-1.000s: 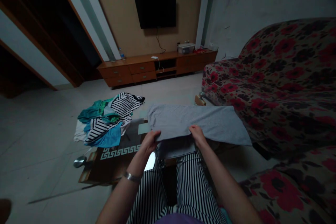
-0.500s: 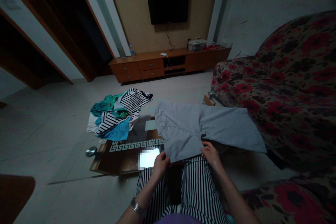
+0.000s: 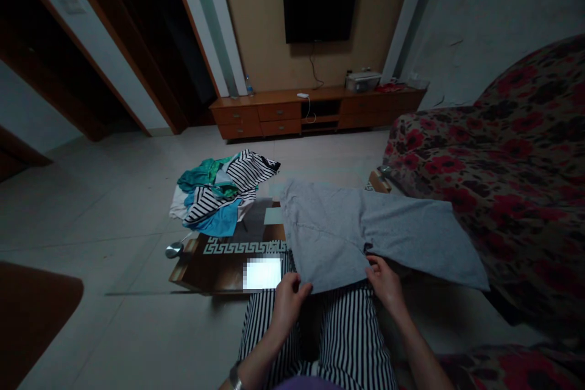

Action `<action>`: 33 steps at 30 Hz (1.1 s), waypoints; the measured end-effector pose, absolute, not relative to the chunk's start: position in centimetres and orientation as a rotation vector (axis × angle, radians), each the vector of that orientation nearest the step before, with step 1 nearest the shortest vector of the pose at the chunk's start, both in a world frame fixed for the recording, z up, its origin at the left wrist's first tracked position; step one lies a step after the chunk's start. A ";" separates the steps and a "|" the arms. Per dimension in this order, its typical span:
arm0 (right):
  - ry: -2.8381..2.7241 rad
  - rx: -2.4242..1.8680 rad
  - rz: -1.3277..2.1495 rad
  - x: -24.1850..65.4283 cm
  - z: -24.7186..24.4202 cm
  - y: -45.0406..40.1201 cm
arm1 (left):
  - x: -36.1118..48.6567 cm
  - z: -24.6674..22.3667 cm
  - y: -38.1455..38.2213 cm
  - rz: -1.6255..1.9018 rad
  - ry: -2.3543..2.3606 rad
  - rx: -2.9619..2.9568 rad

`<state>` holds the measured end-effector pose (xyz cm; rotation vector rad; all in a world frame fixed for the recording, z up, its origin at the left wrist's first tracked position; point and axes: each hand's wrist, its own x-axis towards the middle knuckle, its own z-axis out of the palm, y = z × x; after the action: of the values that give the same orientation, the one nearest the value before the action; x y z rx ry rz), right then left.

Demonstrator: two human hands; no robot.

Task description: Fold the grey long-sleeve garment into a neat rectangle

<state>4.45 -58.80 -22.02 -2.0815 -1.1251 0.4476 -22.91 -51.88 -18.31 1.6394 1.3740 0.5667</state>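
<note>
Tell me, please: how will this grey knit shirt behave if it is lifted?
The grey knit shirt is probably floppy: its loose end droops past the knees. It likely feels light, since the right hand only pinches its hem.

Living room of a home: wall-mounted TV [image 3: 320, 10] upper center, low wooden cabinet [image 3: 280, 120] beneath, red-flowered sofa [image 3: 516, 195] right, tiled floor [image 3: 105, 268].

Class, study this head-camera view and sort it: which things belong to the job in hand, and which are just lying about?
Job in hand:
left hand
right hand
grey cotton garment

Lying about:
heap of striped and teal clothes
low table
wall-mounted television
wooden TV cabinet
floral sofa
</note>
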 end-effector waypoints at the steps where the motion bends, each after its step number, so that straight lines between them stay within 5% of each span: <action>1: -1.173 -2.115 0.338 4.1 -21.3 -58.8 | -23.3 -18.6 -52.5 0.560 1.366 1.619; 4: -1.379 -2.056 0.159 1.0 -18.9 -58.0 | -23.9 -19.5 -54.1 0.480 1.303 1.561; 8: -1.618 -1.847 0.370 -6.3 -16.3 -54.8 | -23.3 -19.9 -55.6 0.430 1.181 1.553; 15: -1.814 -2.199 0.431 -14.3 -16.6 -50.4 | -22.7 -18.3 -56.5 0.496 1.060 1.582; 24: -2.008 -2.173 0.659 -5.1 -18.1 -58.7 | -27.8 -17.7 -53.3 0.480 1.130 1.806; 29: -1.946 -2.329 0.531 -0.9 -16.7 -61.7 | -28.9 -20.4 -45.9 0.769 1.427 1.849; 33: -1.796 -2.170 0.323 -4.0 -17.2 -59.0 | -26.6 -21.3 -40.3 0.677 1.594 1.898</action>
<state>-3.99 -59.03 -17.20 -2.1704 -1.7964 0.3229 -26.56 -40.33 -21.25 1.8980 1.5942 0.6772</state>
